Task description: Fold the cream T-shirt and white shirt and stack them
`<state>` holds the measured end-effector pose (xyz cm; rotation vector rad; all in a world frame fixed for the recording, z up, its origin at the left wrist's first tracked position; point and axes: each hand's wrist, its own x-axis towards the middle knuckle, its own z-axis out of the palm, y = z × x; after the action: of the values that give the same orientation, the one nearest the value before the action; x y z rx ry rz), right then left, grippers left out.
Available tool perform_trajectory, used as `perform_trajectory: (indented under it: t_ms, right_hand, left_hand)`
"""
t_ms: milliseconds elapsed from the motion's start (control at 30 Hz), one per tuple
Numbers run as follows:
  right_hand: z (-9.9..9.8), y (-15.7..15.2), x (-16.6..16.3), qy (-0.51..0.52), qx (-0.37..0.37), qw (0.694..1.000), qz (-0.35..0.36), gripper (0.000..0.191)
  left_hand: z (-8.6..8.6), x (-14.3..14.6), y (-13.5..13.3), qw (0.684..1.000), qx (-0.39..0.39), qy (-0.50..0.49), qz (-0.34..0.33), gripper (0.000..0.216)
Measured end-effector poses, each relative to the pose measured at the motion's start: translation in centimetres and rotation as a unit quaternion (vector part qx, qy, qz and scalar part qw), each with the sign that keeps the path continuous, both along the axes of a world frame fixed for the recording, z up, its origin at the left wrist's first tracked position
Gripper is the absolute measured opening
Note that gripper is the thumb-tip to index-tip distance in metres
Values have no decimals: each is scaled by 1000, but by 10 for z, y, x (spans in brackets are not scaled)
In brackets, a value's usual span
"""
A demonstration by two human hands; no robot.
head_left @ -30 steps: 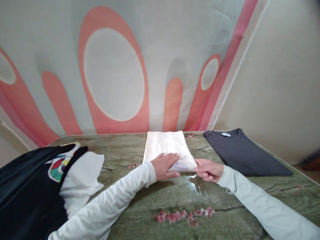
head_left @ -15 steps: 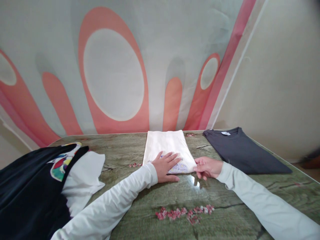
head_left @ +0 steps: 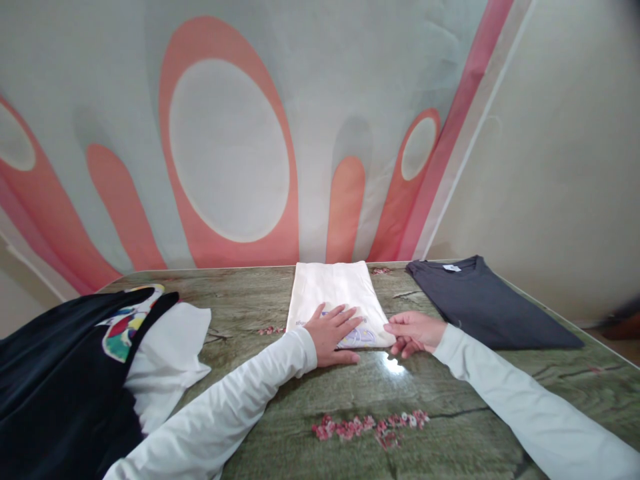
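A folded white T-shirt (head_left: 333,283) lies near the table's far edge, with dark lettering and a purple print at its near end. My left hand (head_left: 333,335) rests flat on that printed part, fingers spread, covering some of the print. At the shirt's near right corner, my right hand (head_left: 414,332) has thumb and forefinger closed on the edge of the cloth. To the right of it lies a folded dark grey T-shirt (head_left: 493,307) with a white neck label, touched by neither hand.
On the left, a black garment with a colourful print (head_left: 65,380) is heaped together with white cloth (head_left: 173,353). The wood-patterned table (head_left: 280,427) has pink blossoms printed on it. Behind it rises a wall hanging (head_left: 315,120) with pink shapes.
My right hand has shifted very slightly at the shirt's corner, its fingertips now over the edge. My left hand stays pressed on the shirt.
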<state>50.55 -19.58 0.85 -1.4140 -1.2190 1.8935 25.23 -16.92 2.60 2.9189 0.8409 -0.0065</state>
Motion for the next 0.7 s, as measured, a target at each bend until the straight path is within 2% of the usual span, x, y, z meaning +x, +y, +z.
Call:
perform_trajectory:
  t_ms: [367, 467, 533, 600, 667, 700]
  right_hand:
    - [-7, 3, 4, -108, 93, 989, 23, 40]
    - [-7, 2, 4, -155, 136, 979, 0, 36]
    - [-4, 2, 0, -226, 222, 948, -39, 28]
    - [-1, 1, -4, -292, 357, 885, -61, 19]
    - [0, 0, -9, -317, 475, 820, -29, 21]
    - [0, -1, -11, -318, 508, 801, 8, 27]
  left_hand:
    - [-1, 0, 1, 1000, 1, 5, -1, 73]
    - [-2, 0, 1, 1000, 4, 4, -2, 73]
    - [-2, 0, 1, 1000, 6, 6, -2, 73]
    - [-3, 0, 1, 1000, 8, 9, -3, 72]
    - [-3, 0, 2, 1000, 9, 10, -1, 72]
    - [-3, 0, 2, 1000, 10, 11, 0, 72]
